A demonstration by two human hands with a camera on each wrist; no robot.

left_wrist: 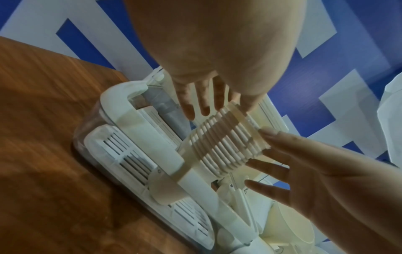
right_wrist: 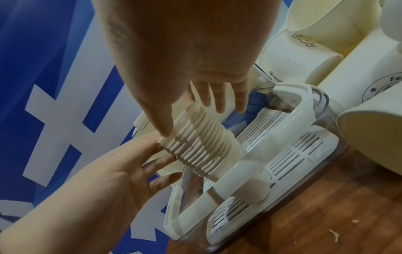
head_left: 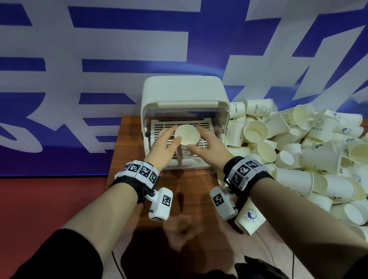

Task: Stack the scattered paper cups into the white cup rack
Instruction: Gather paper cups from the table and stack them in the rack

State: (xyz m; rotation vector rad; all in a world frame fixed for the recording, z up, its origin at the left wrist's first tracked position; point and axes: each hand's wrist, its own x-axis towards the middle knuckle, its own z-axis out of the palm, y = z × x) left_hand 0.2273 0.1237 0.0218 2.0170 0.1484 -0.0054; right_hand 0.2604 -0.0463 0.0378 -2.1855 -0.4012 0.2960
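Cream paper cup stack (head_left: pixel 187 139) stands upright inside the white cup rack (head_left: pixel 184 101). My left hand (head_left: pixel 164 147) and right hand (head_left: pixel 210 148) flank it, fingers (left_wrist: pixel 269 133) straight, steadying. I'd ease both away evenly so it won't tip.

Blue-and-white banner wall (head_left: pixel 119 50), wooden table (head_left: pixel 193 193), red floor (head_left: pixel 26 205)

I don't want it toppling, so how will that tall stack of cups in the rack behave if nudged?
The stack of cups looks light and tall, so probably tippy. Both hands flank it with open fingers. Thin paper rims likely crush easily.
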